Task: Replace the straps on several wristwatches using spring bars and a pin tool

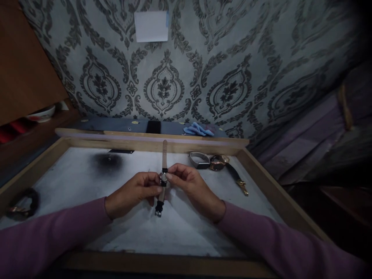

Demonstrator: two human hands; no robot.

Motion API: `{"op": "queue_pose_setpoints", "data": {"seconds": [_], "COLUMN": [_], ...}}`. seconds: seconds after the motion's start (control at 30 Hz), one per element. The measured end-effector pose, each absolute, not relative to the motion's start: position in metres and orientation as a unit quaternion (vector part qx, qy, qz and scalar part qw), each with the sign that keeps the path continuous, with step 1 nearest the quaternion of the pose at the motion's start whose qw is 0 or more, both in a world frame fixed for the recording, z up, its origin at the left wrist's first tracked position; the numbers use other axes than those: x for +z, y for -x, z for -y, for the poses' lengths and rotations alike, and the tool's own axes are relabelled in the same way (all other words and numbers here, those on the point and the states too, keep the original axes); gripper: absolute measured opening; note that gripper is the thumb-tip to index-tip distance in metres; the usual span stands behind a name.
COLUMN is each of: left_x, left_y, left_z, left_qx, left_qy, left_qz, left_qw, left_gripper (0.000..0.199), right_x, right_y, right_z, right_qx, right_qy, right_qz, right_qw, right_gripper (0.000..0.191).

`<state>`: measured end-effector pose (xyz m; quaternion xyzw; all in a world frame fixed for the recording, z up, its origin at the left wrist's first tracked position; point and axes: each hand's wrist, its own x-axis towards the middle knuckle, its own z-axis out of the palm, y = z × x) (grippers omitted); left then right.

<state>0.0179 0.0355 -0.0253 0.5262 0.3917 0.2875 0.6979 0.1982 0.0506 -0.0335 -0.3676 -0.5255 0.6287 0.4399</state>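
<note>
Between my two hands is a wristwatch (pixel 163 178) with a small round case and an open strap. One strap half points away from me with its tan inner side showing; the buckle end hangs toward me. My left hand (pixel 136 190) pinches the case from the left, thumb and fingers closed at its edge. From the right, my right hand (pixel 190 185) grips the case, its thumb resting on the round face. The watch is held above the white floor of a shallow wooden tray (pixel 151 142). Fingertips behind the case are partly hidden.
At the tray's right back lie a grey-banded watch (pixel 199 160), a brown-gold watch (pixel 217 162) and a dark-strapped watch (pixel 232 173). A dark bracelet-like watch (pixel 23 204) lies at the left. Behind the rim are a black flat object (pixel 153 127) and a blue cloth (pixel 198 129).
</note>
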Motion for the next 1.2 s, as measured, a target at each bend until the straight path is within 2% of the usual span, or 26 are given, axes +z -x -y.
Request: {"op": "queue_pose_setpoints", "data": {"seconds": [0.3,0.67,1.03,1.2], "left_x": [-0.0267,-0.0235,-0.0229,-0.0194], "left_y": [-0.0145,-0.0144,-0.0089,-0.0079], "left_z": [-0.0359,-0.0316,-0.041,-0.0404], "left_qx": [0.289,0.22,0.277,0.299], "left_qy": [-0.507,-0.462,-0.603,-0.63], "left_qz": [-0.377,-0.351,-0.41,-0.391], "left_qw": [0.72,0.784,0.625,0.601], "left_gripper": [0.027,0.036,0.034,0.033], "right_x": [-0.0343,-0.0336,-0.0267,-0.0261], "right_y": [-0.2,-0.2043,-0.2033,-0.2018], "right_z": [-0.0519,-0.0569,-0.0591,-0.0571], "right_qx": [0.628,0.642,0.699,0.698], "right_qy": [0.374,0.358,0.325,0.345], "right_qz": [0.522,0.507,0.439,0.428], "right_qw": [0.44,0.45,0.462,0.459], "right_gripper": [0.024,0.032,0.035,0.031]}}
